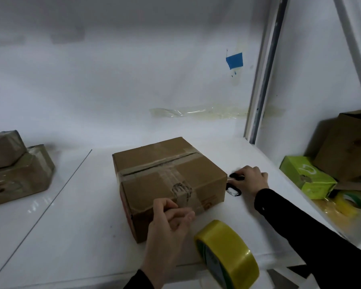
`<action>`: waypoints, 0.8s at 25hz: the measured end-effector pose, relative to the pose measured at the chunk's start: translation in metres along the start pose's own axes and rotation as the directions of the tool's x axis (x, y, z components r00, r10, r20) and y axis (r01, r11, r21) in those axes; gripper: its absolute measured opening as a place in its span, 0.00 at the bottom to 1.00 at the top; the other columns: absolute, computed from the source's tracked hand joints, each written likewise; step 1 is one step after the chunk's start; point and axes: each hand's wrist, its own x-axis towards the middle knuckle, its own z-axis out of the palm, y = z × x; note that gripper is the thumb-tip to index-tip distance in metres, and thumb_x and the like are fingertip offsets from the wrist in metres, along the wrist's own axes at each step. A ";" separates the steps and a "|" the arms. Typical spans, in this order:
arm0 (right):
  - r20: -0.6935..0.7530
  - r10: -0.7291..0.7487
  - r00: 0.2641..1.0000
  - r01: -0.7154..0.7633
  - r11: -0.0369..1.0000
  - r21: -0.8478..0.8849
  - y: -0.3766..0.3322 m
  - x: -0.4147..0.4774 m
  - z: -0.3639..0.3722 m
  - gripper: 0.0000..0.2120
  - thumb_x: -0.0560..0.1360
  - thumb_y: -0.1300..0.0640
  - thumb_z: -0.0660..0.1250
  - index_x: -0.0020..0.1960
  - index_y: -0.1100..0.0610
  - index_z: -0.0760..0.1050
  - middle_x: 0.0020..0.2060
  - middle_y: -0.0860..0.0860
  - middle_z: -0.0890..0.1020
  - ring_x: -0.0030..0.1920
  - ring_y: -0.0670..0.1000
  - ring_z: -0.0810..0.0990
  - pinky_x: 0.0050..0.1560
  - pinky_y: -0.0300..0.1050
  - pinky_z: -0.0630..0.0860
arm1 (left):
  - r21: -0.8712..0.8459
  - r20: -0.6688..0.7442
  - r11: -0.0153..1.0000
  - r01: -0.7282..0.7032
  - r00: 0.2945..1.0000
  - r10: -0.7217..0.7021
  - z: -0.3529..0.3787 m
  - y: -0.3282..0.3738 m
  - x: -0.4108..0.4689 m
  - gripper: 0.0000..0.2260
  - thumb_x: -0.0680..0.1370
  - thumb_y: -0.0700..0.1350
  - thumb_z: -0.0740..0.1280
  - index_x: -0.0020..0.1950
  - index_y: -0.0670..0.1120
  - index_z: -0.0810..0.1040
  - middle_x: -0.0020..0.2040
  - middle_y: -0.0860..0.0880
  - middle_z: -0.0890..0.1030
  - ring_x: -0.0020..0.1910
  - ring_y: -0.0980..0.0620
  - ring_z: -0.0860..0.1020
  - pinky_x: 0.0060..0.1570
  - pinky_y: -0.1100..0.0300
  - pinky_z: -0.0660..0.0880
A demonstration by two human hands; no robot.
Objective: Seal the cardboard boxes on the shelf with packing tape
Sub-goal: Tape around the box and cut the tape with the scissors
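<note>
A brown cardboard box (167,174) sits in the middle of the white shelf (71,236), with clear tape along its top seam and a strip running down its near side. My left hand (169,224) is at the box's near top edge, fingers curled, pinching the tape strip there. A yellow roll of packing tape (231,253) stands on edge just right of that hand, at the shelf's front. My right hand (250,180) lies to the right of the box, fingers curled over black-handled scissors (233,190) on the shelf.
Two taped brown boxes (15,176) are stacked at the far left. Beyond a white upright post (265,80) on the right lie a green carton (306,178), a brown box (346,147) and another yellow tape roll (350,202). The wall stands close behind.
</note>
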 end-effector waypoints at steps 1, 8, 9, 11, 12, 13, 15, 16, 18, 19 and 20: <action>0.036 -0.005 0.999 0.005 1.000 -0.006 -0.001 0.002 -0.002 0.18 0.69 0.39 0.68 0.49 0.51 0.81 0.52 0.51 0.80 0.59 0.55 0.72 0.52 0.49 0.59 | -0.006 -0.005 1.000 0.008 1.000 -0.008 -0.001 0.000 0.000 0.12 0.73 0.37 0.69 0.46 0.45 0.65 0.44 0.48 0.84 0.42 0.54 0.83 0.46 0.60 0.79; 0.220 0.080 0.972 -0.024 0.969 -0.244 -0.007 -0.002 -0.020 0.25 0.65 0.31 0.66 0.48 0.51 0.76 0.50 0.51 0.78 0.61 0.55 0.70 0.61 0.55 0.59 | -0.235 -0.061 0.948 0.215 0.970 -0.235 0.004 0.006 -0.007 0.11 0.74 0.36 0.68 0.47 0.43 0.66 0.35 0.49 0.84 0.33 0.58 0.83 0.36 0.67 0.79; 0.241 0.139 0.961 -0.072 0.961 -0.266 -0.009 -0.004 -0.021 0.25 0.65 0.31 0.66 0.45 0.53 0.73 0.50 0.51 0.77 0.62 0.56 0.68 0.63 0.57 0.58 | -0.249 -0.064 0.936 0.249 0.960 -0.273 0.007 0.007 -0.008 0.11 0.73 0.36 0.69 0.47 0.43 0.67 0.32 0.50 0.83 0.30 0.60 0.82 0.32 0.70 0.77; 0.254 0.220 0.942 -0.142 0.946 -0.292 -0.016 -0.010 -0.026 0.23 0.66 0.36 0.68 0.46 0.54 0.67 0.50 0.53 0.76 0.62 0.57 0.69 0.65 0.58 0.56 | -0.263 -0.060 0.922 0.284 0.949 -0.310 0.011 0.008 -0.011 0.11 0.73 0.37 0.69 0.47 0.44 0.67 0.35 0.50 0.82 0.28 0.63 0.80 0.29 0.71 0.76; 0.250 0.232 0.940 -0.149 0.939 -0.311 -0.019 -0.013 -0.028 0.22 0.67 0.40 0.69 0.47 0.54 0.66 0.50 0.53 0.75 0.62 0.57 0.70 0.66 0.58 0.55 | -0.258 -0.056 0.924 0.283 0.950 -0.307 0.012 0.008 -0.013 0.11 0.73 0.37 0.70 0.47 0.44 0.67 0.37 0.48 0.81 0.28 0.63 0.80 0.29 0.71 0.76; 0.252 0.232 0.939 -0.142 0.934 -0.327 -0.021 -0.017 -0.032 0.20 0.68 0.43 0.69 0.48 0.55 0.66 0.50 0.53 0.75 0.61 0.57 0.72 0.67 0.57 0.55 | -0.248 -0.057 0.929 0.276 0.953 -0.298 0.013 0.007 -0.014 0.11 0.73 0.37 0.70 0.47 0.43 0.67 0.38 0.47 0.81 0.29 0.64 0.80 0.30 0.71 0.76; 0.285 0.205 0.936 -0.090 0.925 -0.370 -0.017 -0.026 -0.042 0.18 0.69 0.46 0.69 0.49 0.55 0.68 0.51 0.54 0.77 0.58 0.56 0.75 0.64 0.53 0.61 | -0.227 -0.058 0.939 0.260 0.958 -0.280 0.012 0.006 -0.016 0.11 0.73 0.38 0.71 0.47 0.43 0.68 0.38 0.48 0.81 0.30 0.63 0.80 0.31 0.71 0.76; 0.307 0.188 0.933 -0.053 0.915 -0.399 -0.014 -0.032 -0.050 0.17 0.69 0.47 0.69 0.50 0.56 0.70 0.53 0.54 0.78 0.56 0.56 0.77 0.59 0.49 0.66 | -0.205 -0.058 0.946 0.251 0.962 -0.268 0.011 0.004 -0.016 0.11 0.72 0.39 0.71 0.47 0.42 0.69 0.38 0.48 0.81 0.31 0.62 0.80 0.33 0.71 0.76; 0.350 0.167 0.922 0.009 0.894 -0.448 0.000 -0.048 -0.067 0.15 0.69 0.49 0.70 0.49 0.57 0.72 0.52 0.54 0.79 0.47 0.54 0.79 0.44 0.40 0.71 | -0.113 -0.054 0.968 0.222 0.972 -0.229 0.008 0.002 -0.017 0.11 0.72 0.42 0.72 0.44 0.42 0.70 0.37 0.49 0.79 0.35 0.57 0.78 0.36 0.69 0.75; 0.379 0.179 0.908 0.013 0.892 -0.452 0.006 -0.057 -0.079 0.13 0.69 0.51 0.71 0.44 0.58 0.71 0.48 0.53 0.80 0.39 0.51 0.78 0.36 0.38 0.71 | -0.075 -0.051 0.978 0.196 0.978 -0.200 0.007 0.000 -0.017 0.11 0.72 0.43 0.72 0.40 0.42 0.70 0.34 0.49 0.76 0.34 0.56 0.75 0.36 0.68 0.72; 0.412 0.208 0.887 -0.001 0.893 -0.450 0.014 -0.064 -0.092 0.13 0.69 0.51 0.71 0.39 0.58 0.68 0.40 0.52 0.79 0.32 0.49 0.75 0.29 0.37 0.69 | -0.062 -0.049 0.984 0.170 0.984 -0.173 0.008 -0.001 -0.018 0.12 0.72 0.43 0.72 0.37 0.43 0.69 0.31 0.50 0.73 0.32 0.57 0.72 0.36 0.67 0.70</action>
